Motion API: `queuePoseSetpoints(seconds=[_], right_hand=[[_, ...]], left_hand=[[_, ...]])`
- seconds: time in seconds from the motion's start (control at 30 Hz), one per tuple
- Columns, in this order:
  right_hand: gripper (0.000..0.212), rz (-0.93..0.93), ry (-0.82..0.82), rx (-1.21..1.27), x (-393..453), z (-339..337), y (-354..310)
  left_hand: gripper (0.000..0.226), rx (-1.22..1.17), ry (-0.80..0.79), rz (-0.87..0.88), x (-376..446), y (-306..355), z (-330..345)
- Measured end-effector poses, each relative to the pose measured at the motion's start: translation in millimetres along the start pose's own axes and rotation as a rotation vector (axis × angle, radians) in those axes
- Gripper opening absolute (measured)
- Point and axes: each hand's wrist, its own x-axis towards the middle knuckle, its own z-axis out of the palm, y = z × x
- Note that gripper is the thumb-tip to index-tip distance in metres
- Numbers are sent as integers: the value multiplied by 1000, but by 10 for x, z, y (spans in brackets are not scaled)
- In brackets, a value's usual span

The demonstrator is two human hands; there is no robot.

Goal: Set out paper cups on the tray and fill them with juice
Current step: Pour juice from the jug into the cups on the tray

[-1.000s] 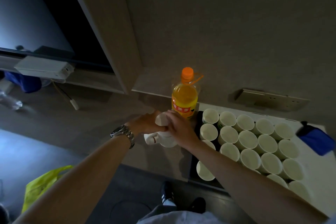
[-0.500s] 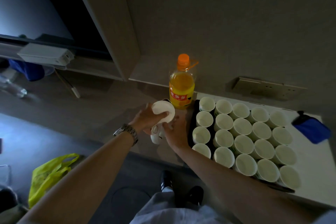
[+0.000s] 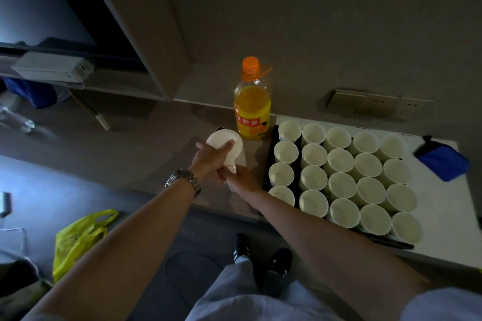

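Note:
A black tray [image 3: 268, 164] on the white counter carries several upright white paper cups [image 3: 340, 161], all empty inside. Left of the tray, my left hand [image 3: 210, 157] grips a white paper cup [image 3: 227, 142] by its rim, mouth turned toward me. My right hand [image 3: 241, 180] holds the lower end of that cup or stack just below it; which one I cannot tell. A capped bottle of orange juice [image 3: 251, 104] stands upright behind my hands, at the tray's far left corner.
A blue cloth [image 3: 442, 159] lies on the counter right of the tray. A socket plate [image 3: 370, 103] is on the wall behind. A yellow plastic bag [image 3: 78, 237] sits on the floor at lower left. My shoes [image 3: 260, 255] are below the counter edge.
The cup in my hands has been tipped up so that its open mouth now faces me, and both hands have shifted slightly away from the counter's front edge.

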Motion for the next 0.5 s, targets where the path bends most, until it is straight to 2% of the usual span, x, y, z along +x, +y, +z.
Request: queuePoseSetpoints(seconds=[0.07,0.13,0.2,0.27,0.33,0.4,0.5], right_hand=[[43,-17,-15,50,-39,-40,-17],[47,-30,-6,64,-40,-66,-4],[41,-4,40,70,-25,-82,-1],[45,36,109,74,-18,-102,-32],[43,79,147,79,20,-114,-35],[41,99,159,66,41,-122,-32],[33,54,168,-12,30,-139,-39]], left_hand=[[86,27,15,10,20,-34,-17],[84,159,117,69,-22,-73,-43],[62,260,212,194,-8,-177,-58],[37,146,130,337,61,-344,-57],[27,-66,-57,395,187,-498,-51],[33,-178,-207,448,204,-536,-43],[79,-120,-262,720,194,-500,-32]])
